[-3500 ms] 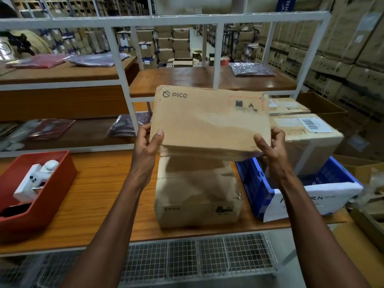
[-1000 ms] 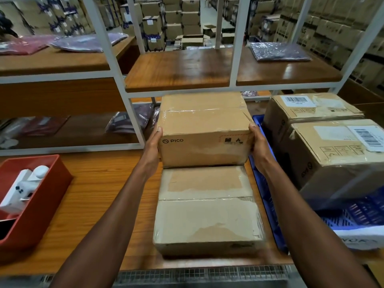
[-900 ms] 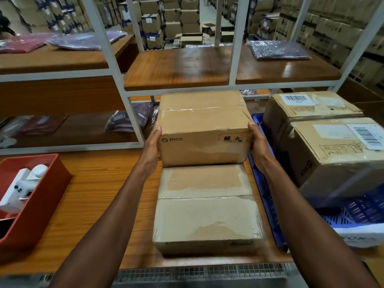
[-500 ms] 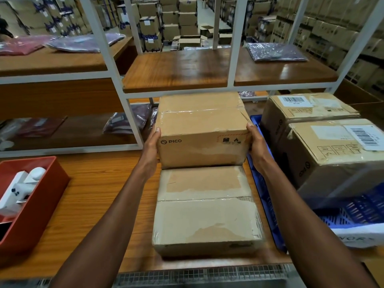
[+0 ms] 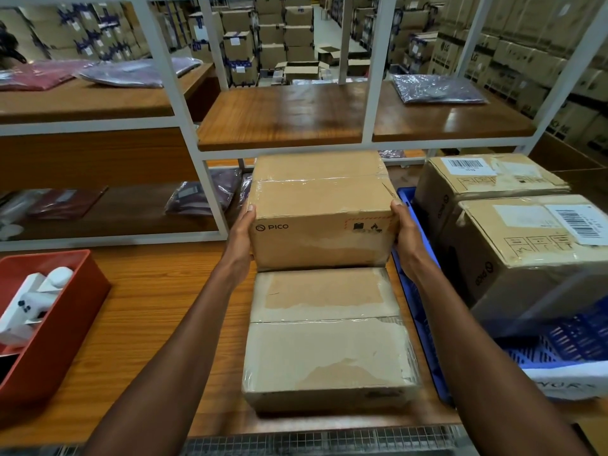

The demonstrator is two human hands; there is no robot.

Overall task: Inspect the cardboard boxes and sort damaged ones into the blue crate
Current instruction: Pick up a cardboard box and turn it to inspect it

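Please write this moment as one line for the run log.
hands: left and right grip PICO box | position: behind second box on table | blue crate: two boxes inside

I see a red tray (image 5: pixel 70 311) on the left of my wooden table (image 5: pixel 158 311), with a white game controller (image 5: pixel 26 307) inside. Purple bagged clothes (image 5: pixel 434 88) lie on the shelf (image 5: pixel 296 116) behind
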